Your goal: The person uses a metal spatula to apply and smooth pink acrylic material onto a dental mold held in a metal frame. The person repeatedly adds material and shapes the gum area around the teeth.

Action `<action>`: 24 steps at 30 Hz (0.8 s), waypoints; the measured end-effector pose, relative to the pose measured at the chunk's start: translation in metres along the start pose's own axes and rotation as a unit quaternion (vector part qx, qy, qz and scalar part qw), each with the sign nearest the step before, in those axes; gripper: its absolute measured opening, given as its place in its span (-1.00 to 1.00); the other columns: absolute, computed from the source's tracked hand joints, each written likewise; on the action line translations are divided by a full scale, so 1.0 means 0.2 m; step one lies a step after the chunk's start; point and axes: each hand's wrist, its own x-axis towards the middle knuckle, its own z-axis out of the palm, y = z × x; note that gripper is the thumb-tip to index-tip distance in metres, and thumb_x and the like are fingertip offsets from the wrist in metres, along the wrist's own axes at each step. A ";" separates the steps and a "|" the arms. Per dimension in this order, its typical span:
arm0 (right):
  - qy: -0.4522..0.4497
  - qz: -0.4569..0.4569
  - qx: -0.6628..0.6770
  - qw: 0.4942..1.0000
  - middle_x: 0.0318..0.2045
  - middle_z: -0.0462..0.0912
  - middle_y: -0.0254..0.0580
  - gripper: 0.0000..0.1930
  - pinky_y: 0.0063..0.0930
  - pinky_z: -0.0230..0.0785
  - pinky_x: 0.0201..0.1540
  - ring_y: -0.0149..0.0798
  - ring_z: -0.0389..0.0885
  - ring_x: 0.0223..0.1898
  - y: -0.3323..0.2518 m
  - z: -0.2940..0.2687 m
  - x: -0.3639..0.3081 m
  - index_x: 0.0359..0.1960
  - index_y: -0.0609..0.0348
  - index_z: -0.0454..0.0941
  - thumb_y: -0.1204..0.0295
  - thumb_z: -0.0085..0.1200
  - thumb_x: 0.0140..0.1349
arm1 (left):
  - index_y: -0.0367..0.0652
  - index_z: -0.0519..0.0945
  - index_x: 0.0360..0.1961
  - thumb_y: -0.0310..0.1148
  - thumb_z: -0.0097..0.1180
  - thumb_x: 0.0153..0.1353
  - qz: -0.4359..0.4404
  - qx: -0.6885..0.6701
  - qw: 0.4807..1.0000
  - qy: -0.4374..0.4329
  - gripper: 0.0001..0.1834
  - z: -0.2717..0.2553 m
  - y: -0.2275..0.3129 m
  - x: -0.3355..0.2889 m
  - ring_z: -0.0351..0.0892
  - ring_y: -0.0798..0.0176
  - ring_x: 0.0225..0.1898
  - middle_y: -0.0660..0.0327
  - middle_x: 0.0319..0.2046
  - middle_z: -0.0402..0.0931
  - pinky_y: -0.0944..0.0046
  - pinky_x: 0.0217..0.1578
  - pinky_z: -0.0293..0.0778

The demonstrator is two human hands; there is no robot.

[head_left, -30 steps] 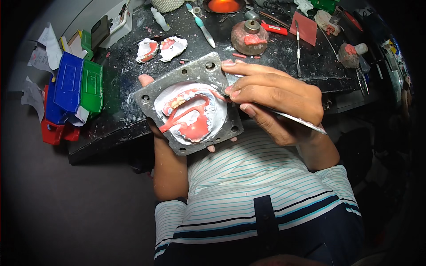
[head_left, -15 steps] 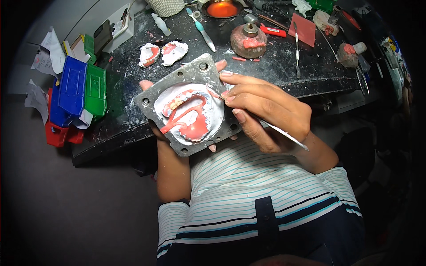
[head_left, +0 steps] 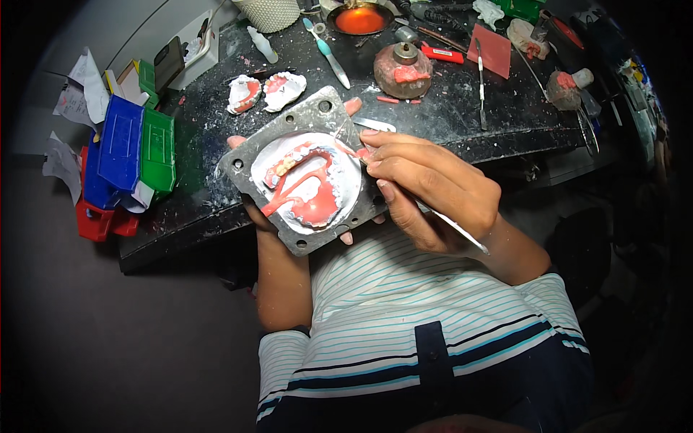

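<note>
From where I stand, the left hand (head_left: 257, 214) grips the squarish metal flask (head_left: 309, 114) from beneath, fingers spread wide around its edges, at the front of the black bench (head_left: 195, 227). The flask sits askew, 1 corner pointing upper right; its white plaster (head_left: 351, 180) faces upward, the pink arch (head_left: 317, 208) opening lower left. The right hand (head_left: 442, 191) pinches 1 slim tool (head_left: 462, 234), its long axis slanting down right (fingertips obscure its working end). A red oblong (head_left: 442, 54) bears a pale label, illegibly small.
</note>
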 end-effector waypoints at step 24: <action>0.005 -0.032 -0.036 0.999 -0.20 0.75 0.14 -0.83 -0.18 0.65 0.06 0.06 0.78 -0.05 0.09 -0.11 0.05 -0.16 0.48 0.67 0.70 0.24 0.21 | -0.18 -0.08 0.57 0.39 0.19 0.17 -0.081 0.001 0.994 0.068 0.23 -0.03 0.04 -0.04 0.26 -0.88 0.18 -0.46 0.45 -0.10 -0.56 -0.24 0.66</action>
